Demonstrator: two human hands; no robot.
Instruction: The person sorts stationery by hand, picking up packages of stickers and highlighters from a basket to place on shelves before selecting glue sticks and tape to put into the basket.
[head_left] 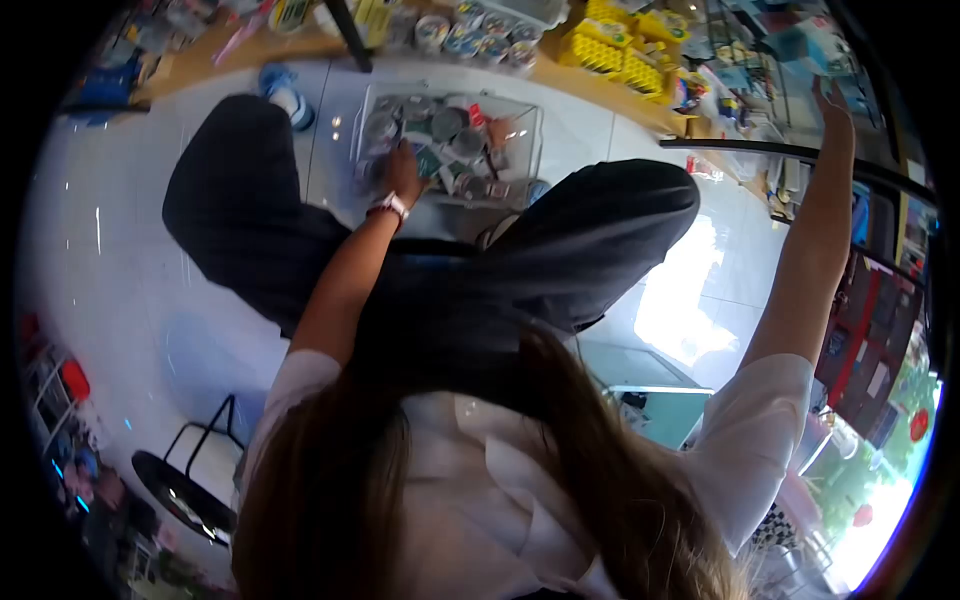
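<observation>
My left hand [404, 174], with a pale watch [390, 206] on its wrist, reaches down into a clear plastic box [538, 140] on the floor between my legs. Round, grey-lidded containers [447, 124] and small packets lie jumbled in the box, with a red item [476, 115] among them. The left fingers are too small and dark to show whether they grip anything. Far off at the upper right, my right hand [832, 100] is stretched out beside the crowded shelving, fingers apart, with nothing visible in it. A pale blue package [808, 48] is close to it.
A wooden shelf [545, 78] runs across the front, carrying round tubs [465, 40] and yellow trays [625, 50]. A black bar [740, 146] crosses near my right arm. Behind me are a black-rimmed stool [175, 490] and a teal-sided bin [655, 400].
</observation>
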